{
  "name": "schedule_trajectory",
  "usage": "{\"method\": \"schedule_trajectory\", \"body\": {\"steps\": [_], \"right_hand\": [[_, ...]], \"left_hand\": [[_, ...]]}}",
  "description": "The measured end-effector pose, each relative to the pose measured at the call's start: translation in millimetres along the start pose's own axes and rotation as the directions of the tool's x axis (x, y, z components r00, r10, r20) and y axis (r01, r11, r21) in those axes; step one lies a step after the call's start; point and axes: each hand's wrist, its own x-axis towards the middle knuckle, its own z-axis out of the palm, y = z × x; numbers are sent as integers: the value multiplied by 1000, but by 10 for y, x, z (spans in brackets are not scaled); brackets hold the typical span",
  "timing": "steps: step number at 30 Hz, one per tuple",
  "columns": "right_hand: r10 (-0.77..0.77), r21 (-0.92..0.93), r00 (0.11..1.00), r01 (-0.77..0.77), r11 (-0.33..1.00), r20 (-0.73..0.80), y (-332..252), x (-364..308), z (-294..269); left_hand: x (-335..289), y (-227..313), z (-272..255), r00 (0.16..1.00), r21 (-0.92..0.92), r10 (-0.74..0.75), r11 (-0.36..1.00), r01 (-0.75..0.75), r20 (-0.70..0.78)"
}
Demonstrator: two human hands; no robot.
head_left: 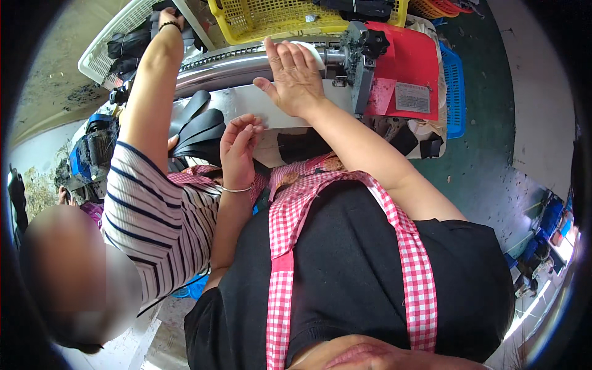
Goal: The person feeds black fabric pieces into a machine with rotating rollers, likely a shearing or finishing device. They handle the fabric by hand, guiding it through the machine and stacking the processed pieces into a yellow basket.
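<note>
Leaning over a bench machine, a person in a black shirt and checked apron (282,231) has both hands out ahead; twelve o'clock is straight away from the chest.

Metal roller (216,73): just short of twelve, crosswise to the person. Long axis slants slightly, one end toward nine, dipping, the other toward three, lifting, into a dark end block (364,80) at one. A pale panel (237,102) lies along its near side.

Right hand (293,80): at twelve, over the roller's three-o'clock half. Flat, fingers a little spread and pointing to eleven, thumb out toward ten. White piece (316,55) shows just beside the fingertips; contact I cannot tell.

Left hand (239,145): at eleven, nearer the body, by the panel's near edge. Fingers curled, thumb close to them; cannot tell if anything is pinched.

Co-worker in a striped top (142,206) at nine. One hand (170,18) reaches into a white basket (92,66) of black bundles (129,44) at ten; the other (172,142) holds fanned black strips (200,132), free ends toward one to three.

Yellow basket (246,28) at twelve, beyond the roller; red sheet (407,55) between one and two; blue basket (455,92) at two.
</note>
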Motion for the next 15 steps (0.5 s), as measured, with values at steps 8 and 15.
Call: {"method": "schedule_trajectory", "body": {"steps": [8, 15], "right_hand": [[343, 66, 915, -364, 929, 213, 318, 291, -268], [182, 578, 975, -78, 812, -124, 691, -896, -1444]], "left_hand": [[138, -9, 326, 960, 306, 243, 911, -275, 140], [979, -29, 1165, 346, 566, 650, -158, -809, 676]]}}
